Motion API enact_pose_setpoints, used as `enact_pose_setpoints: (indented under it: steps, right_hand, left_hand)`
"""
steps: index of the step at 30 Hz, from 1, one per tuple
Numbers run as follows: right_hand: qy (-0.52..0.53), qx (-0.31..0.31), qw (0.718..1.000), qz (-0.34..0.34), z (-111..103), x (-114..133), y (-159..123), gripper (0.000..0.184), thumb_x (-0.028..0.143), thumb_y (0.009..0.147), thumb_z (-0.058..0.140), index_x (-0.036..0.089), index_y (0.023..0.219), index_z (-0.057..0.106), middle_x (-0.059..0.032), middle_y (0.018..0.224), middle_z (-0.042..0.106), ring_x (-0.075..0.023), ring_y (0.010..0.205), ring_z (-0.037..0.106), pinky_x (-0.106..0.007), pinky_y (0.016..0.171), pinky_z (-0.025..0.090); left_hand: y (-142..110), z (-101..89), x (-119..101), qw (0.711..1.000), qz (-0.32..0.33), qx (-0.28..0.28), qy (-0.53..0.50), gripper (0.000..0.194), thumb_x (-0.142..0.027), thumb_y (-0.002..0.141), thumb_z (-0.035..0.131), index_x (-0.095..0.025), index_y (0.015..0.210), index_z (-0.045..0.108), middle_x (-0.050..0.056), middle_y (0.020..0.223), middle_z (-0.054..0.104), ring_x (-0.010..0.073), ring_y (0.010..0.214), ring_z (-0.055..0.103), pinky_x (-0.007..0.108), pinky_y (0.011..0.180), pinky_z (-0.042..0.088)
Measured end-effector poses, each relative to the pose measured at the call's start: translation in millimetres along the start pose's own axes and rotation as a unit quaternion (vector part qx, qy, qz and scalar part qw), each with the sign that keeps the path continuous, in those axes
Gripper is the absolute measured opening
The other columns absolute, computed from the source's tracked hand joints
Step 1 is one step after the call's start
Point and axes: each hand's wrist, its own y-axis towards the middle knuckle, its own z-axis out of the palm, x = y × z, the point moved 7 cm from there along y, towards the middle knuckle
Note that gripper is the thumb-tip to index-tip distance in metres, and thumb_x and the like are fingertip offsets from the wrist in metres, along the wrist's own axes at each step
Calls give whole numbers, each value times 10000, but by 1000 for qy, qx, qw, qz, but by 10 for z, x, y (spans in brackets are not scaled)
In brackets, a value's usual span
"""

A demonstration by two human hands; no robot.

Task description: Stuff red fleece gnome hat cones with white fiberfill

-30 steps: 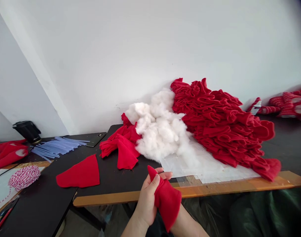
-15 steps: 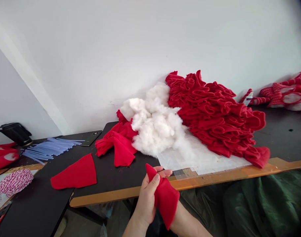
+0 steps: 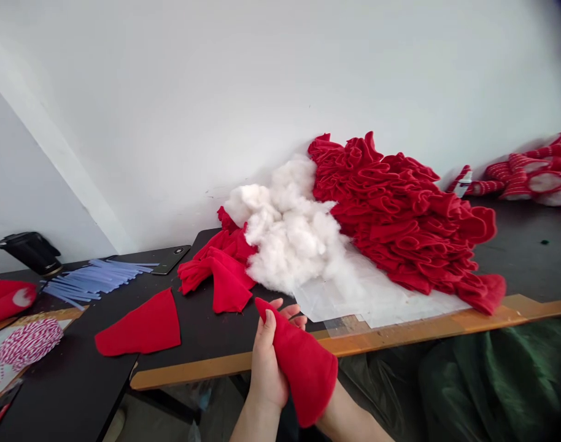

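Observation:
A red fleece cone (image 3: pixel 301 362) is held low in the middle, in front of the table's wooden edge (image 3: pixel 207 368). My left hand (image 3: pixel 266 362) grips its pointed end, thumb on top and fingers wrapped behind. The cone covers my right hand, which is inside it; only the right forearm (image 3: pixel 349 420) shows. Beyond, on the table, lie a heap of white stuffing (image 3: pixel 292 233) and a big pile of red fleece cones (image 3: pixel 400 209).
A flat red fleece piece (image 3: pixel 142 325) and a small crumpled red heap (image 3: pixel 216 267) lie on the black table. At left are blue strips (image 3: pixel 94 276), a red-white twine ball (image 3: pixel 27 341) and a black device (image 3: pixel 29 248). Striped red items (image 3: pixel 533 172) sit at far right.
The cone has been stretched out longer and straighter; my left hand slid up towards its tip. The view settled slightly lower and left after 1 s ago.

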Motion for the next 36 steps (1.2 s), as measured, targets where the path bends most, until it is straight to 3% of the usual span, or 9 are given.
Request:
enact_pose_setpoints:
  steps: [4,7,12,15,20,25,31,32,36]
  right_hand:
    - [134,-157,978,-11,73,-1,90,556,294,956,-104,343,1451,142,-42,1364,475,-168,1337,289,-413,1090,324]
    - [3,-275,961,35,-112,20,5,605,75,925,-36,241,1453,210,-102,1393,434,-182,1331,280,-392,1101,329]
    - [-223,-276,935,16,-138,221,69,609,-60,859,117,169,1255,519,-95,1264,565,-197,1186,503,-342,941,453]
    - [-212,-229,950,20,-60,168,86,527,1,888,236,215,1321,448,-98,1302,526,-219,1264,413,-399,1018,378]
    - [-83,-170,982,-8,-64,-60,-65,650,49,884,-125,327,1459,-5,-27,1423,396,-120,1361,151,-422,1159,139]
    - [83,-235,969,-3,-133,-238,-88,603,109,955,-19,317,1398,335,41,1425,380,-135,1348,247,-385,1159,204]
    - [543,-175,815,-99,112,-296,166,353,189,935,425,444,1125,579,222,1204,571,28,1283,318,-173,1110,182]
    - [541,-168,819,-95,131,-304,175,332,215,931,445,449,1125,581,213,1216,567,16,1292,314,-179,1117,176]
    - [314,-177,933,-9,106,-358,66,410,384,971,222,391,1302,465,77,1357,471,-97,1389,102,-366,1162,83]
  left_hand:
    - [-110,43,108,998,18,15,50,575,-406,816,583,-240,1317,356,115,1082,657,250,988,621,397,842,459]
    - [-124,69,147,996,20,33,81,620,-390,827,575,-228,1356,293,124,1074,659,245,1039,595,378,853,447]
    - [-97,101,46,994,37,50,86,564,-369,827,577,-209,1312,337,136,1100,644,249,991,608,367,796,461]
    - [-126,122,60,994,28,56,88,511,-389,836,555,-182,1270,382,144,1090,644,249,956,616,364,770,468]
    - [-190,112,180,992,28,18,118,547,-399,832,563,-202,1298,353,113,1075,658,225,1039,588,342,865,445]
    - [-170,119,179,994,10,29,101,546,-415,812,589,-194,1276,406,113,1047,674,238,1082,575,359,922,422]
    - [-33,-36,-34,999,40,-9,11,394,-413,770,633,-143,1052,588,143,1026,679,289,1045,599,392,863,462]
    - [-23,-55,-46,999,42,-20,0,379,-406,761,645,-143,1030,596,141,1024,680,287,1032,606,392,856,466]
    - [-59,-3,40,1000,20,-18,-1,420,-380,742,668,-166,1090,571,118,991,686,272,976,633,387,828,478]
